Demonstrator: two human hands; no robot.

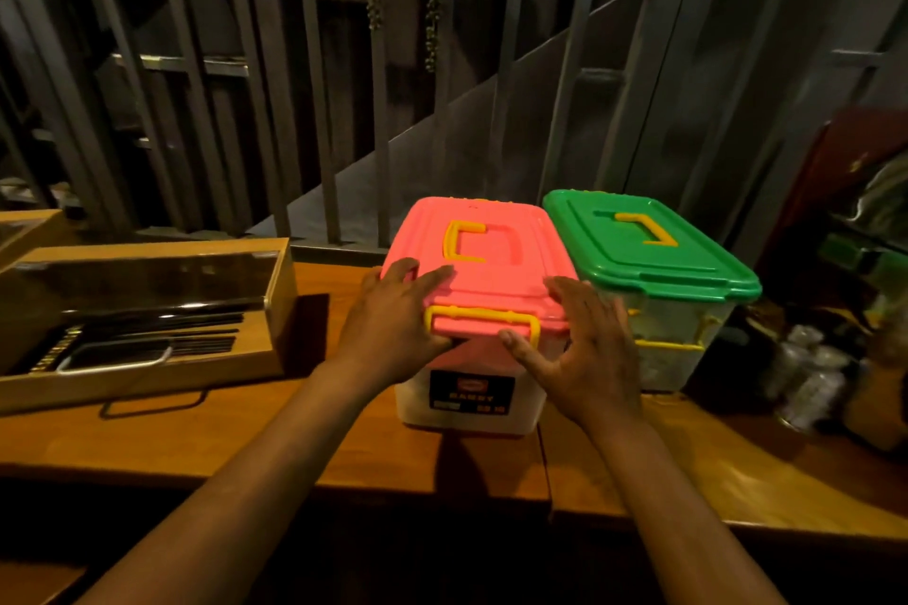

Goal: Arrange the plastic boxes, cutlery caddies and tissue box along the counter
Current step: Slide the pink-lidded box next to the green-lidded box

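A clear plastic box with a pink lid (491,255) and yellow handle stands on the wooden counter (245,437), centre. My left hand (393,314) grips its near left corner, fingers over the lid. My right hand (580,344) presses its near right corner, thumb under the yellow front latch. Touching its right side stands a clear box with a green lid (648,251). A wooden cutlery caddy (142,310) holding dark cutlery sits to the left, apart from the pink box. No tissue box is in view.
Grey metal railings (319,113) and a stair rise right behind the counter. Clear bottles (806,368) and dim clutter sit low at the right, beyond the green-lidded box. A second wooden edge (24,221) shows at the far left.
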